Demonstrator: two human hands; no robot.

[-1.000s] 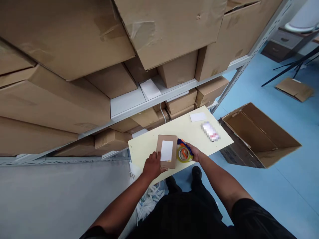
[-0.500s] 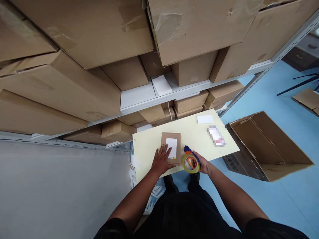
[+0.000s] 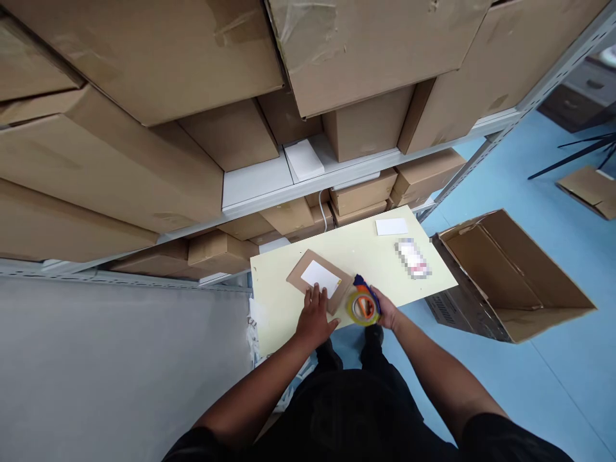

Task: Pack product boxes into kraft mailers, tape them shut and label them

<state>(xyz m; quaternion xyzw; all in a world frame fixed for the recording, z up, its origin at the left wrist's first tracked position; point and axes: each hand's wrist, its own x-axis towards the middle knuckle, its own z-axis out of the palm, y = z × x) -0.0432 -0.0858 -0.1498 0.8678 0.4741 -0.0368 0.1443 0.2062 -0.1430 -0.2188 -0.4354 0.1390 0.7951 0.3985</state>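
A small brown cardboard box (image 3: 305, 272) with a white label on top lies turned at an angle on a pale yellow table (image 3: 283, 301). My left hand (image 3: 315, 317) rests flat on the box's near edge, fingers spread over the label's corner. Just right of the box, my right hand (image 3: 387, 311) grips a tape dispenser (image 3: 363, 304) with an orange and blue frame and a roll of clear tape. The dispenser sits close to the box's right corner.
A white card (image 3: 391, 226) and a small blurred item (image 3: 412, 257) lie on the table's far right. An open cardboard carton (image 3: 510, 276) lies on the blue floor to the right. Metal shelves (image 3: 260, 189) packed with cardboard boxes stand behind the table.
The small box has been turned from square-on to an angle under my left hand. The tape dispenser moved off the box to its right side and stays in my right hand.
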